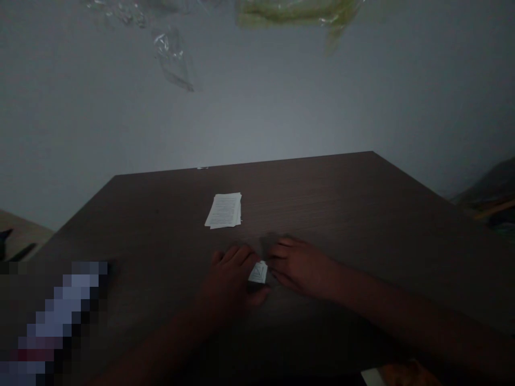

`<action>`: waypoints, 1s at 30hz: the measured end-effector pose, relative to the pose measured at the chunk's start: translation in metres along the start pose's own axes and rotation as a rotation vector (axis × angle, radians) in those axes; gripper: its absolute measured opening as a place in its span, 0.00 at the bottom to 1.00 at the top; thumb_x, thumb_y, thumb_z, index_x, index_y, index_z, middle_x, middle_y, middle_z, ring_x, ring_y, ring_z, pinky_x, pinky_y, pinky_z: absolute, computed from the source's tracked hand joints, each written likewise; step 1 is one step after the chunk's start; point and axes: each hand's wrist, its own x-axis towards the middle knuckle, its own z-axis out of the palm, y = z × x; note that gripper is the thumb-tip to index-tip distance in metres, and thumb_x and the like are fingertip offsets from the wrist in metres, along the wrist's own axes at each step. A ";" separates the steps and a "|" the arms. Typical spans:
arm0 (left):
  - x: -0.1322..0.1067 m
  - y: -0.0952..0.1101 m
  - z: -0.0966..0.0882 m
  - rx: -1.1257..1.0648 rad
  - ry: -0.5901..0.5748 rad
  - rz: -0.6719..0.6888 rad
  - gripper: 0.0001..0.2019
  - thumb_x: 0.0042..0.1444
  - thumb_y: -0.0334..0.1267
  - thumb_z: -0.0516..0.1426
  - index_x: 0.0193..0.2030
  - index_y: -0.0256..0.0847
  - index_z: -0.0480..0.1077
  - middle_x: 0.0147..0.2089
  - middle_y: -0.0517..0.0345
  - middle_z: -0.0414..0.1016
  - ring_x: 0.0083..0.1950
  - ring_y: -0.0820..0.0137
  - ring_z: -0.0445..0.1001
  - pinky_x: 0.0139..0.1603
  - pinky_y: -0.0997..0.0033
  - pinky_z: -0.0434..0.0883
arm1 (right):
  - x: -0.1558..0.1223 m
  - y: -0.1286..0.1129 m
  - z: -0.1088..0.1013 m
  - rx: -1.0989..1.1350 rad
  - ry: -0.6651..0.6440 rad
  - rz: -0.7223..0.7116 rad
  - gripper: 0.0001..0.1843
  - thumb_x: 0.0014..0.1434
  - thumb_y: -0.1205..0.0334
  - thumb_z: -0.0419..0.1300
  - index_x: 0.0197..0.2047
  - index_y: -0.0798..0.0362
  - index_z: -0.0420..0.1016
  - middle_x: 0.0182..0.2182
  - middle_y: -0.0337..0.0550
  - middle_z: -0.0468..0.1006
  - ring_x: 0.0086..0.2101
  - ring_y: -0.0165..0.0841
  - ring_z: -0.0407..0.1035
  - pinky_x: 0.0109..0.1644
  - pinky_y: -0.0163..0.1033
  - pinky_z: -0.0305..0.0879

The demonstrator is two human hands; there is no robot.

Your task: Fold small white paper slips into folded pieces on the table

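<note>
Small folded paper (259, 273) is being worked on the counter (322, 203), between both hands; a folding or creasing step, judging by its layered triangular lines. Left hand (231, 276) is curled at its left edge, thumb spread apart; right hand (300, 266) is bent just beside its right edge. Whether either grips can't be told. Edge alignment and firm pressing are likely called for. Printed thin sheets (224, 210) are stacked unevenly beyond; counter is dark, wood-grained.
</note>
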 end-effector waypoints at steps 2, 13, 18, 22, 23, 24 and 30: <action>-0.001 0.003 -0.003 -0.018 -0.016 -0.004 0.21 0.63 0.39 0.76 0.62 0.45 0.82 0.65 0.43 0.87 0.64 0.40 0.84 0.64 0.40 0.77 | 0.000 0.000 -0.002 0.022 0.006 0.001 0.07 0.82 0.62 0.69 0.55 0.51 0.90 0.49 0.50 0.90 0.52 0.47 0.80 0.60 0.53 0.79; 0.000 0.000 -0.006 -0.073 -0.002 -0.036 0.11 0.70 0.30 0.64 0.56 0.46 0.83 0.59 0.51 0.88 0.62 0.49 0.83 0.64 0.48 0.77 | -0.002 0.002 0.000 0.052 0.019 -0.002 0.08 0.82 0.62 0.68 0.57 0.49 0.91 0.50 0.49 0.90 0.52 0.45 0.80 0.63 0.53 0.78; 0.001 -0.006 0.005 -0.077 0.030 -0.064 0.14 0.67 0.30 0.67 0.58 0.44 0.82 0.62 0.48 0.88 0.65 0.45 0.84 0.65 0.45 0.78 | -0.002 0.001 0.002 0.019 0.013 0.006 0.08 0.82 0.60 0.68 0.56 0.50 0.90 0.51 0.50 0.89 0.53 0.46 0.80 0.62 0.53 0.78; -0.002 -0.016 0.010 -0.105 0.044 -0.019 0.18 0.68 0.28 0.67 0.61 0.47 0.83 0.64 0.50 0.89 0.67 0.46 0.86 0.67 0.47 0.77 | -0.003 0.002 0.001 0.015 0.027 -0.019 0.08 0.83 0.59 0.68 0.51 0.50 0.90 0.47 0.49 0.88 0.51 0.46 0.79 0.60 0.53 0.78; -0.003 -0.017 0.011 -0.091 0.042 0.003 0.16 0.69 0.27 0.66 0.60 0.48 0.84 0.64 0.51 0.89 0.67 0.46 0.86 0.67 0.47 0.76 | -0.003 0.002 0.001 0.009 0.032 -0.023 0.08 0.83 0.60 0.68 0.51 0.50 0.90 0.47 0.49 0.88 0.50 0.45 0.78 0.60 0.52 0.78; -0.004 -0.017 0.012 -0.067 0.047 0.023 0.16 0.71 0.26 0.64 0.58 0.48 0.84 0.63 0.52 0.89 0.66 0.47 0.86 0.66 0.47 0.75 | -0.004 0.002 0.001 0.001 0.035 -0.028 0.08 0.83 0.60 0.68 0.50 0.49 0.90 0.47 0.49 0.88 0.50 0.45 0.78 0.59 0.52 0.78; -0.011 -0.017 0.020 0.033 0.050 0.134 0.20 0.72 0.18 0.60 0.56 0.48 0.85 0.61 0.54 0.90 0.64 0.50 0.85 0.63 0.50 0.72 | -0.004 0.005 -0.001 -0.008 0.043 -0.059 0.12 0.84 0.60 0.65 0.50 0.51 0.91 0.45 0.50 0.87 0.49 0.45 0.77 0.57 0.51 0.76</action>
